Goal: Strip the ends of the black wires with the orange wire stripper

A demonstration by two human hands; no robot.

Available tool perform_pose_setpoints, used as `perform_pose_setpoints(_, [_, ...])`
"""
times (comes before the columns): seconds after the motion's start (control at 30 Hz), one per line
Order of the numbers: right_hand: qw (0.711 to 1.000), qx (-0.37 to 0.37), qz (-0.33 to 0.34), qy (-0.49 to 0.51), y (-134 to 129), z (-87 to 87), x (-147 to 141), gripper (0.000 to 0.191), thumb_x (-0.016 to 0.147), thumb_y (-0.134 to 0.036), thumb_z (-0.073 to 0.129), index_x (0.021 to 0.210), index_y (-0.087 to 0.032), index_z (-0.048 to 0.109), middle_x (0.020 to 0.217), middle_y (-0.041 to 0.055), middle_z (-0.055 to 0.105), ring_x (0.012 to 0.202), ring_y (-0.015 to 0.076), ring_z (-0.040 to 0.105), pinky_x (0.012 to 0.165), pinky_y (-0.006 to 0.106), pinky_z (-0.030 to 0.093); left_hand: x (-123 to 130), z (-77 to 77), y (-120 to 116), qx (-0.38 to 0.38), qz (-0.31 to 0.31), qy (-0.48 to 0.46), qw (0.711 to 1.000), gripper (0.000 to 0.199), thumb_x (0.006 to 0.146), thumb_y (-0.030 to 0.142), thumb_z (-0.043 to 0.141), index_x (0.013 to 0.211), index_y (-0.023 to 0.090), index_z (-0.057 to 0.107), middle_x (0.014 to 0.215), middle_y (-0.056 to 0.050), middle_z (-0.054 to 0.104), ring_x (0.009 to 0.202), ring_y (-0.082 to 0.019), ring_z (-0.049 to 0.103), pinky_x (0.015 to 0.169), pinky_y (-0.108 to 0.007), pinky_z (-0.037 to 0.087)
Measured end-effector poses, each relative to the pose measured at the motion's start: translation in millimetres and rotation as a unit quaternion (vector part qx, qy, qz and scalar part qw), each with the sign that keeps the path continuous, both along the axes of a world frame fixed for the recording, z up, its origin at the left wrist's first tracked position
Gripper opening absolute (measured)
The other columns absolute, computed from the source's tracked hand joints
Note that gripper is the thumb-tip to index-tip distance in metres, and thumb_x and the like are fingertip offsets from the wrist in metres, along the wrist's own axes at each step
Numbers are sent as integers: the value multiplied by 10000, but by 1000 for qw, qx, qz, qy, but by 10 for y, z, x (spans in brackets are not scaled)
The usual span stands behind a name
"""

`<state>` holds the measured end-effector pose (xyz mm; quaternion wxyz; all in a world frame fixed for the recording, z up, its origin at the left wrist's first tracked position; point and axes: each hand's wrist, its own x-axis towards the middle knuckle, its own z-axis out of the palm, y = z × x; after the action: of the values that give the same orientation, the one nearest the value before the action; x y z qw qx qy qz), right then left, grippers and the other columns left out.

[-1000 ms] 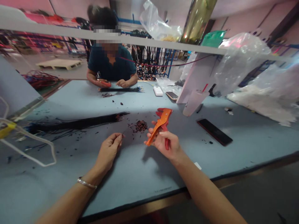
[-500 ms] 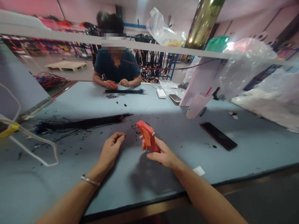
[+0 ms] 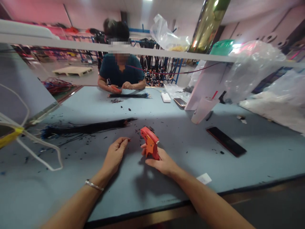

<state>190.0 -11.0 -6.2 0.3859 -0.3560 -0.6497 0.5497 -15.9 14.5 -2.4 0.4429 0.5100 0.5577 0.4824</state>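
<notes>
My right hand (image 3: 160, 160) is wrapped round a red and orange hand tool (image 3: 150, 143), its head pointing up and to the left. To the left of it, my left hand (image 3: 116, 149) has thumb and fingertips pinched together above the table; a tiny dark tip shows at the fingertips, too small to name. Beyond my left hand lies a bundle of thin black wires (image 3: 88, 128), with blue ends at its left. Small black scraps (image 3: 137, 131) are scattered between the bundle and the tool.
Across the table (image 3: 166, 190) a person (image 3: 121, 71) holds a red tool beside another wire bundle (image 3: 130, 95). On the right are a dark phone (image 3: 226, 141), a cup with a straw (image 3: 203, 109) and plastic bags (image 3: 254, 66). A white cord (image 3: 43, 140) hangs at left.
The whole view has shifted slightly. My right hand has tilted the red tool a little and sits slightly lower. My left hand keeps its pinch.
</notes>
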Motion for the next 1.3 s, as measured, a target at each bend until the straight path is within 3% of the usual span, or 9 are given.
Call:
perform_pose_setpoints(0.2, [1000,6,-27,-13,-34,-16,-31,403,729,-194,617,1126,-204,550,958,28,587,790,156,543,743,311,427,40,31,-35,-29,-9,-64,998,357,776,513,603,864,167,624,584,59,381,526,-102,327,475,-207,228])
perform_pose_setpoints(0.37, [999,7,-42,-13,-76,6,-14,306,769,-240,621,1067,-196,571,853,11,586,719,142,524,706,303,420,50,72,-49,-19,-63,-80,995,328,786,458,632,958,180,599,592,74,403,488,-87,315,471,-209,225])
perform_pose_setpoints(0.53, [995,-78,-7,58,-102,53,13,332,783,-293,639,1086,-176,573,858,34,625,754,163,571,727,324,439,41,77,-36,-13,-58,-65,996,331,752,460,693,882,174,591,679,18,598,488,-83,394,482,-211,294])
perform_pose_setpoints(0.77, [955,-205,58,207,-145,117,14,465,762,-288,663,1177,-153,500,902,73,668,778,205,654,732,366,494,1,21,7,-30,-34,-126,991,309,706,417,756,827,154,651,623,16,606,467,-68,401,449,-192,295])
perform_pose_setpoints(0.93, [918,-250,69,300,-137,95,15,561,692,-212,667,1224,-187,489,997,44,594,815,224,670,740,384,507,11,60,19,-36,-22,-168,985,312,700,426,755,830,150,692,638,17,604,471,-59,408,450,-187,314])
perform_pose_setpoints(1.13, [902,-271,112,317,-150,100,10,666,638,-123,633,1278,-229,481,978,20,571,841,213,652,770,393,505,4,71,4,-32,-44,-159,986,336,708,381,739,952,153,702,765,-20,667,530,-86,456,491,-213,381])
perform_pose_setpoints(1.3, [893,-287,146,313,-154,114,3,600,633,-132,617,1220,-200,514,972,31,581,787,214,654,729,407,529,13,85,-10,-27,-57,-156,986,381,752,391,706,1050,164,635,765,-8,659,526,-90,467,502,-218,401])
